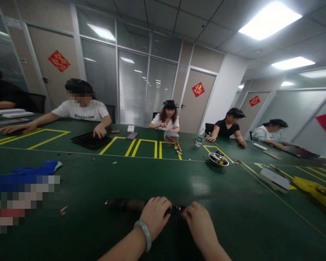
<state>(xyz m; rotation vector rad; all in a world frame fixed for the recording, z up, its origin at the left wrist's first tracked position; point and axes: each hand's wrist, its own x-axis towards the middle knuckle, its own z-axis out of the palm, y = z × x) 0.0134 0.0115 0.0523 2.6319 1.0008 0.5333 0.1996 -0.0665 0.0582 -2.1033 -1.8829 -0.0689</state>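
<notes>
A long dark cylindrical object (127, 205) lies sideways on the green table, with a metallic tip at its left end. My left hand (156, 214), with a pale bangle at the wrist, is wrapped over its right part. Just to the right, my right hand (197, 217) has its fingers pinched at the dark right end, beside a small shiny metal piece (178, 208). A small gap separates the hands. What the right fingertips hold is too dark and small to name.
The green table (97, 181) bears a blue cloth item (35, 172) at left, a metal bowl (218, 159) with small parts, a bottle (199, 138), a grey box (274, 179) and a yellow item (315, 190) at right. Several people sit across the table.
</notes>
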